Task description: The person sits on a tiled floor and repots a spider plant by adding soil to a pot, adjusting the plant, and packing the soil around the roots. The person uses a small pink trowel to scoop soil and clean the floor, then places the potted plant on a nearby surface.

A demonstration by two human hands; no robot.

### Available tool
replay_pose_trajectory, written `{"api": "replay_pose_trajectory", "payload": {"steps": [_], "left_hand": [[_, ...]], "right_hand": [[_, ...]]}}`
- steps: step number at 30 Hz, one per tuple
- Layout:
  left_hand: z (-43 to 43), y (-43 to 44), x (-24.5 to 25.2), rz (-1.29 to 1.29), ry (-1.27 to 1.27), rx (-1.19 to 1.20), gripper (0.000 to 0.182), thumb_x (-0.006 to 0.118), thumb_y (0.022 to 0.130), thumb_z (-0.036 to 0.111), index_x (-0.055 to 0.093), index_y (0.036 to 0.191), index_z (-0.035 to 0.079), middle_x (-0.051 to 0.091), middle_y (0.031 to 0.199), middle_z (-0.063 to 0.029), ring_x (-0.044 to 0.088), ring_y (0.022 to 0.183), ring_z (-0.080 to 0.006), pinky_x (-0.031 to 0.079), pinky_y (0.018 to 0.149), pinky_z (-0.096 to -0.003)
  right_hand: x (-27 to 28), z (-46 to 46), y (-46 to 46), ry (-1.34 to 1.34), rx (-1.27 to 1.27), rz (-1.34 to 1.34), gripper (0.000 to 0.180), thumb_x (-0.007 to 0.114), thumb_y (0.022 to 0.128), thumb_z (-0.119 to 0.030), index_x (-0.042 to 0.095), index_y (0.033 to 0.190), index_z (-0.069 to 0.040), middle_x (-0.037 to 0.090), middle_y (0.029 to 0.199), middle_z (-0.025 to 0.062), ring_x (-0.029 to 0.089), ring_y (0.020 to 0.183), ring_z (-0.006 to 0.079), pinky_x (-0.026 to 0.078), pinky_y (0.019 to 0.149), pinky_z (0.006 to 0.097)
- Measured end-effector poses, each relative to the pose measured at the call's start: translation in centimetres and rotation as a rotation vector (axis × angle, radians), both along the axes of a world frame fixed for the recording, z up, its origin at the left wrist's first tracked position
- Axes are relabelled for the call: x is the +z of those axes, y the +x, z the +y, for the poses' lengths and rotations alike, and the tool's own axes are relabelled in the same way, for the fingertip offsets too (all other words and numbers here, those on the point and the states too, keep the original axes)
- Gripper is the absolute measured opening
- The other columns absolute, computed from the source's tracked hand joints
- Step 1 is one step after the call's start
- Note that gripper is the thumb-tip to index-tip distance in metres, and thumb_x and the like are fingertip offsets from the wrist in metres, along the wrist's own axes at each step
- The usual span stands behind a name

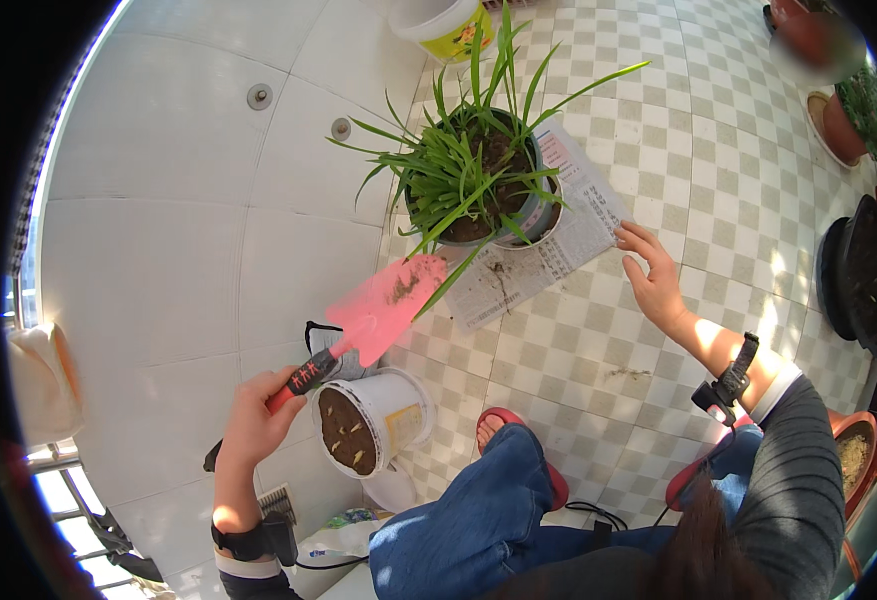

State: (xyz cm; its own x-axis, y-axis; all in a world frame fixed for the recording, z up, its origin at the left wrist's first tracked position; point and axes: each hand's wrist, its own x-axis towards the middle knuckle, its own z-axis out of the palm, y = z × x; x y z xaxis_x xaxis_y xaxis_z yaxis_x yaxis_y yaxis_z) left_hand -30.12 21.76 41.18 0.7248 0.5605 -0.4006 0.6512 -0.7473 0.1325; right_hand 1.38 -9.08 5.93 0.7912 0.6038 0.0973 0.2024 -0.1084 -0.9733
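Observation:
My left hand [254,416] grips the red-and-black handle of a pink garden trowel [389,304]. Dark soil clings to the trowel's blade, which points toward a potted plant. That plant [446,169] has long, strappy green leaves and grows from soil in a round pot [534,221]. Under the pot lies a sheet of newspaper [588,202] with loose soil and a root-like strand on it. My right hand [656,281] hovers by the newspaper's right corner, fingers apart and holding nothing. Whether its fingertips touch the paper I cannot tell.
Below the trowel stands a white bucket [401,416] of soil with several pale shoots or bulbs. A white-and-yellow bucket [457,34] is by the wall at the top. More potted plants line the right side, including a black planter [866,277] and a terracotta pot [855,442].

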Motion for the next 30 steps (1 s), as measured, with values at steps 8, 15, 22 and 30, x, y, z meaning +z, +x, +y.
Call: {"api": "replay_pose_trajectory", "payload": {"steps": [8, 15, 22, 30], "left_hand": [[-0.2, 7.2, 2.9, 0.1, 0.129, -0.107, 0.026, 0.071, 0.085, 0.01, 0.068, 0.11, 0.002, 0.056, 0.074, -0.0171, 0.053, 0.068, -0.0354, 0.044, 0.066, -0.0416], [-2.0, 9.4, 3.9, 0.189, 0.184, -0.182, 0.024, 0.07, 0.085, 0.01, 0.067, 0.108, 0.002, 0.057, 0.074, -0.0179, 0.055, 0.071, -0.0374, 0.044, 0.067, -0.0444], [-1.7, 9.0, 3.6, 0.187, 0.144, -0.163, 0.022, 0.069, 0.086, 0.012, 0.066, 0.106, 0.001, 0.056, 0.074, -0.0183, 0.054, 0.071, -0.038, 0.043, 0.067, -0.045], [-1.1, 8.2, 2.9, 0.22, 0.077, -0.095, 0.025, 0.067, 0.087, 0.011, 0.067, 0.109, 0.0, 0.054, 0.073, -0.0175, 0.053, 0.068, -0.0352, 0.043, 0.066, -0.0422]], "right_hand": [[-0.1, -2.0, 0.9, -0.011, 0.001, -0.064, 0.038, 0.056, 0.092, 0.001, 0.066, 0.128, -0.002, 0.058, 0.144, 0.0143, 0.068, 0.108, 0.0236, 0.051, 0.098, 0.0368], [-0.9, -3.2, 0.4, -0.045, -0.013, -0.062, 0.036, 0.058, 0.091, -0.002, 0.068, 0.125, -0.005, 0.06, 0.141, 0.015, 0.069, 0.103, 0.0255, 0.054, 0.091, 0.0375], [-1.5, -3.3, -0.3, -0.052, 0.021, -0.043, 0.038, 0.058, 0.091, -0.002, 0.067, 0.127, -0.007, 0.06, 0.141, 0.0148, 0.069, 0.102, 0.0258, 0.054, 0.091, 0.038], [-2.3, -3.4, 0.1, -0.073, 0.009, -0.046, 0.037, 0.057, 0.092, -0.003, 0.067, 0.127, -0.007, 0.06, 0.14, 0.0141, 0.068, 0.103, 0.025, 0.054, 0.088, 0.0372]]}}
